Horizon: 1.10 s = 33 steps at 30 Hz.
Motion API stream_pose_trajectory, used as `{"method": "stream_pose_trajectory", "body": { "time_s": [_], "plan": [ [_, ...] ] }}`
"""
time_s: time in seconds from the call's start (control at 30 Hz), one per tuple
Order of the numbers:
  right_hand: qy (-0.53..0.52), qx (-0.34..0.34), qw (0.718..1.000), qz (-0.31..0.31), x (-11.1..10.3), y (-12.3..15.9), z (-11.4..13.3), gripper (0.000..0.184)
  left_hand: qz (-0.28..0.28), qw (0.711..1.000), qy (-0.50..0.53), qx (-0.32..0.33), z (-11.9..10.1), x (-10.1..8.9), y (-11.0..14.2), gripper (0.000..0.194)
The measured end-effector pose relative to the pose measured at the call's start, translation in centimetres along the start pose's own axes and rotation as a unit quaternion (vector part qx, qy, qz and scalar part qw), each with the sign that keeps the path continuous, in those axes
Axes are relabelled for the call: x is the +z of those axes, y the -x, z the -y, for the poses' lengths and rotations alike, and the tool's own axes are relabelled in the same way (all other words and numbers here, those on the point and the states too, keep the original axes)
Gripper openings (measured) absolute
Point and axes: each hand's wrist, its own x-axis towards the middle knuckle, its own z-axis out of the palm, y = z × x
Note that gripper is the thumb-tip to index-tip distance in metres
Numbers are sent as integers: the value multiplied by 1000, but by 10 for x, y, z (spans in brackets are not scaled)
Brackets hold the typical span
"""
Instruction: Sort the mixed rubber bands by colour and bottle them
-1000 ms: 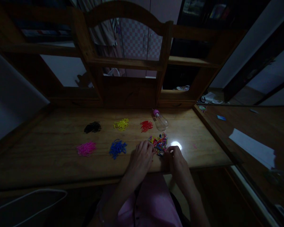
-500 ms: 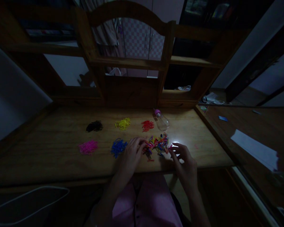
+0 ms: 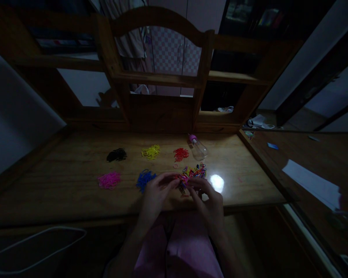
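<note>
A mixed pile of small coloured rubber bands [image 3: 202, 172] lies on the wooden desk in front of me, partly covered by my fingers. My left hand [image 3: 156, 193] is closed in a pinch at the pile's left side; what its fingertips hold is too small to make out. From the right, my right hand [image 3: 207, 199] pinches at a pink rubber band [image 3: 185, 178], close to the left fingertips. Just left of my left hand is a heap of blue rubber bands [image 3: 145, 180]. One loose reddish band [image 3: 175, 166] rests beyond the fingers.
Sorted heaps are pink bands [image 3: 109, 180], black bands [image 3: 116, 155], yellow bands [image 3: 151, 152] and red bands [image 3: 181, 154]. A clear bulb-shaped bottle [image 3: 199, 150] with a pink cap lies behind the pile. A wooden shelf [image 3: 162, 112] borders the desk's back; white paper [image 3: 311, 184] lies on the right-hand surface.
My right hand has moved left across the pile, close to my left hand. A single reddish band now shows behind the left fingertips. My left hand has shifted slightly.
</note>
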Motion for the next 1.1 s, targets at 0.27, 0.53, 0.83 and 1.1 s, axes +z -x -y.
{"method": "stream_pose_trajectory", "body": {
  "time_s": [0.27, 0.53, 0.83, 1.1],
  "plan": [
    [14, -132, 976, 173, 122, -18, 31, 19, -328, 941, -89, 3, -2, -102, 23, 37],
    [180, -226, 916, 278, 193, -42, 48, 24, -335, 917, -208, -61, -6, -166, 44, 34],
    [301, -97, 941, 117, 74, -84, -6, 24, -125, 986, -112, 12, -5, -102, -15, 33],
    [422, -69, 892, 145, 80, -87, -22, 32, 48, 948, -276, 151, -33, -29, -89, 15]
  ]
}}
